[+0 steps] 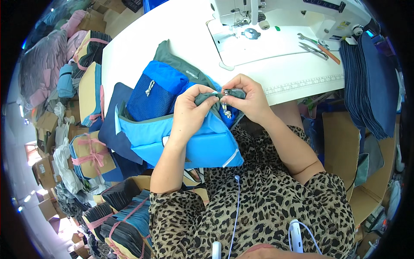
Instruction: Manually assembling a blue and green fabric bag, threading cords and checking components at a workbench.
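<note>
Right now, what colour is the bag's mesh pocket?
The mesh pocket is deep blue, best seen in the head view.

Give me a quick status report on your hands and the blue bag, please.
Left hand, right hand: both pinching grey-green fabric. Blue bag beneath, partly on white table. Sewing machine beyond, apart from both hands.

The white tabletop [129, 56] was occupied at the back by a sewing machine [297, 18]; metal scissors [313, 50] and an orange-handled tool [330, 54] were placed at the right; its near edge was partly covered by a blue bag [157, 100].
</note>
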Demonstrator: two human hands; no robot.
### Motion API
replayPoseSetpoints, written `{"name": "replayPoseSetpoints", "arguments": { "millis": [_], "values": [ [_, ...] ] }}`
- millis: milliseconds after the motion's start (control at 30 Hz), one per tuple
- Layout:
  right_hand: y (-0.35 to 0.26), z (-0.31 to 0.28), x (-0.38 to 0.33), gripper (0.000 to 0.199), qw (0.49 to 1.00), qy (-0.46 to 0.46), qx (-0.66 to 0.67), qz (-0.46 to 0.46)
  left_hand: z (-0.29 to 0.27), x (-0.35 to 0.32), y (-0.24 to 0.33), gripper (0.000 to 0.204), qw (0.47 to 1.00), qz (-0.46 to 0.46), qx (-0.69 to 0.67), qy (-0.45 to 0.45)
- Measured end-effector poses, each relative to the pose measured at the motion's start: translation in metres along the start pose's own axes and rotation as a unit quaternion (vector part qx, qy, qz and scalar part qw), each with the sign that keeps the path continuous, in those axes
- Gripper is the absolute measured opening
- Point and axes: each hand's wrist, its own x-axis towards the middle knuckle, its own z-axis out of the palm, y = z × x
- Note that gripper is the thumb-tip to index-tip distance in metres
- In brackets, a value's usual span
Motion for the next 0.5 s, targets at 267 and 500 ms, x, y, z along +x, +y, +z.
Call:
{"name": "replayPoseSetpoints", "arguments": {
  "millis": [267,500],
  "values": [
    [-0.004,0.0,-0.005,0.024,1.0,-0.008,0.02,-0.001,0.002,-0.006,0.002,0.01,0.997,0.036,0.063,0.039],
    [-0.005,-0.005,-0.004,0.022,0.999,-0.014,-0.04,-0.03,0.002,-0.002,0.007,0.008,0.998,0.025,0.052,0.014]
  ]
}}
